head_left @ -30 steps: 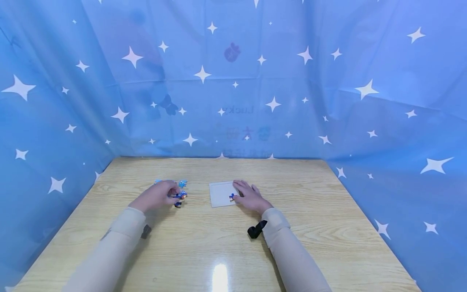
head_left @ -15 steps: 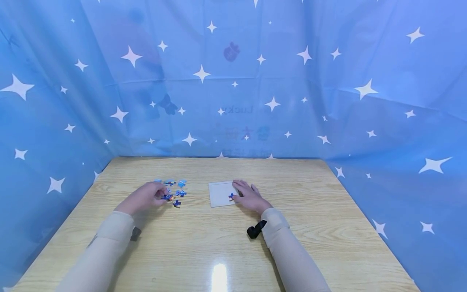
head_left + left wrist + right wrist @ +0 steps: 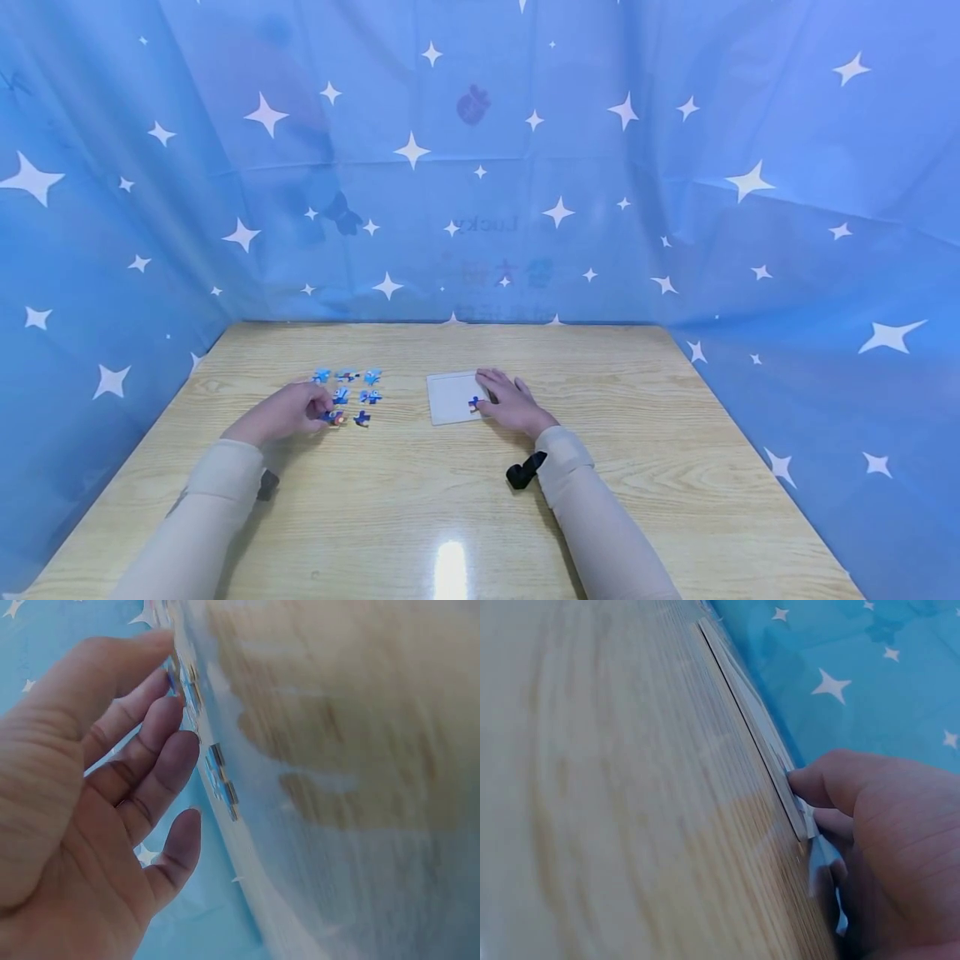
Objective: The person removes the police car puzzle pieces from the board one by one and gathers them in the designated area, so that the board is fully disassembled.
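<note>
My left hand [image 3: 288, 412] pinches a dark blue puzzle piece with orange [image 3: 334, 417] low over the table; in the left wrist view the thumb and index fingertips meet at the piece [image 3: 172, 679]. Close by lie several other blue puzzle pieces, among them a dark blue one [image 3: 362, 418] and a light blue one [image 3: 372, 377]. My right hand [image 3: 516, 407] grips the right side of a white puzzle tray [image 3: 450, 398], its thumb at the rim [image 3: 769, 761] in the right wrist view. One blue puzzle piece [image 3: 474, 404] sits in the tray beside the thumb.
The wooden table [image 3: 405, 508] has its far edge against a blue curtain [image 3: 480, 192] with white stars. Black wrist cameras hang below both sleeves, the right one [image 3: 525, 472] close over the table.
My left hand has moved left and slightly nearer with the pinched puzzle piece, uncovering more pieces behind it. The right hand and the tray have stayed in place.
</note>
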Motion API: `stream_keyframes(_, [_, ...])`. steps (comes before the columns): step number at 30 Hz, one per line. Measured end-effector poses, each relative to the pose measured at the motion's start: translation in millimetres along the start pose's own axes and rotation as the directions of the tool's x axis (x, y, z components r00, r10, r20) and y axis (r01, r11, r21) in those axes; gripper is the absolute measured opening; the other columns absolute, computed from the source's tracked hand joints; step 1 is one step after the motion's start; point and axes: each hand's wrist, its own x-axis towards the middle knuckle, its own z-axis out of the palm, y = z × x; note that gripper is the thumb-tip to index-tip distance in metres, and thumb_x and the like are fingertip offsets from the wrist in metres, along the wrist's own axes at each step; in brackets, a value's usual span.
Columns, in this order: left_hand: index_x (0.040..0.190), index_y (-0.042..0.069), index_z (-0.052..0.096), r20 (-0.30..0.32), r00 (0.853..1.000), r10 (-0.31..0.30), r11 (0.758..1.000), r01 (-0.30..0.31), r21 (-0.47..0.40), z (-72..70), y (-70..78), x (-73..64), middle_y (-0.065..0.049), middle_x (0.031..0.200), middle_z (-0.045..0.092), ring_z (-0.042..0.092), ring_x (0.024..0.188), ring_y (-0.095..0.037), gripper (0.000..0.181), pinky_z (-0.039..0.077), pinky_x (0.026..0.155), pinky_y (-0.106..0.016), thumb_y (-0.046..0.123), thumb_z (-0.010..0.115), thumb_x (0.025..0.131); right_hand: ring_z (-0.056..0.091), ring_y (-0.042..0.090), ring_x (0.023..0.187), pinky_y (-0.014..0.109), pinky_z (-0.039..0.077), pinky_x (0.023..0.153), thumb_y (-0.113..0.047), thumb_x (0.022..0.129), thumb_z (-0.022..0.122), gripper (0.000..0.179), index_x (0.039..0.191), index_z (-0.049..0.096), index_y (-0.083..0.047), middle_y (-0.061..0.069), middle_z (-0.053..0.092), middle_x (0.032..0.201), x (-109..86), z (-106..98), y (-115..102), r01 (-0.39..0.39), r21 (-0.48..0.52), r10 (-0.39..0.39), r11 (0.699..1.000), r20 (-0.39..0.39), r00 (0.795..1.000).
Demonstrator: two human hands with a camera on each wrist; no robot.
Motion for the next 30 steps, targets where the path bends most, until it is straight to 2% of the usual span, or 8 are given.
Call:
stream_keyframes(7, [0.092,0.009,0.07,0.021,0.998,-0.057,0.998,0.057,-0.013,1.3,-1.9,-4.2,0.002,0.087,0.062,0.057,0.082,-0.013,0.018,0.053,0.075,-0.032,0.005,0.083,0.081,0.006,0.023,0.156,0.053,-0.005,0.122,-0.034,0.108,0.048,0.061,0.161,0.028,-0.013,-0.001,0.02,0.168,1.5,0,1,0.0,-0.001,0.0,1.0,0.004,1.0])
stream_keyframes(16, [0.092,0.01,0.07,0.028,0.999,0.02,1.0,-0.02,-0.019,2.2,-5.9,-5.4,0.003,0.086,0.062,0.056,0.081,-0.012,0.015,0.052,0.072,-0.03,0.007,0.081,0.083,0.005,0.023,0.156,0.053,-0.005,0.122,-0.035,0.108,0.047,0.061,0.161,0.027,-0.014,-0.001,0.019,0.168,1.8,1,4,0.003,-0.001,-0.003,1.0,0.004,1.0])
stream_keyframes(25, [0.102,0.008,0.07,0.042,0.998,-0.053,0.995,0.056,-0.086,-0.5,-3.5,-6.1,0.0,0.095,0.065,0.06,0.089,-0.016,0.022,0.053,0.079,-0.036,0.01,0.083,0.084,0.004,0.021,0.156,0.051,-0.006,0.122,-0.036,0.108,0.047,0.061,0.162,0.025,-0.015,-0.003,0.018,0.168,1.8,1,2,-0.005,-0.014,0.006,1.0,0.012,1.0])
stream_keyframes(28, [0.105,0.006,0.069,0.035,0.997,-0.067,0.994,0.069,-0.088,-2.0,1.9,-2.9,-0.001,0.096,0.065,0.06,0.089,-0.018,0.024,0.053,0.079,-0.038,0.009,0.081,0.085,0.004,0.021,0.156,0.052,-0.006,0.122,-0.035,0.109,0.047,0.061,0.162,0.025,-0.015,-0.002,0.018,0.169,1.8,1,3,-0.001,-0.012,0.001,1.0,0.013,1.0])
stream_keyframes(30, [0.108,0.003,0.069,0.026,0.998,-0.055,0.995,0.057,-0.08,-2.8,7.4,1.6,-0.002,0.095,0.065,0.061,0.089,-0.018,0.026,0.053,0.079,-0.038,0.009,0.08,0.085,0.004,0.021,0.156,0.052,-0.006,0.122,-0.036,0.109,0.046,0.061,0.162,0.025,-0.015,-0.002,0.017,0.169,1.5,1,3,-0.002,-0.01,0.002,1.0,0.014,1.0])
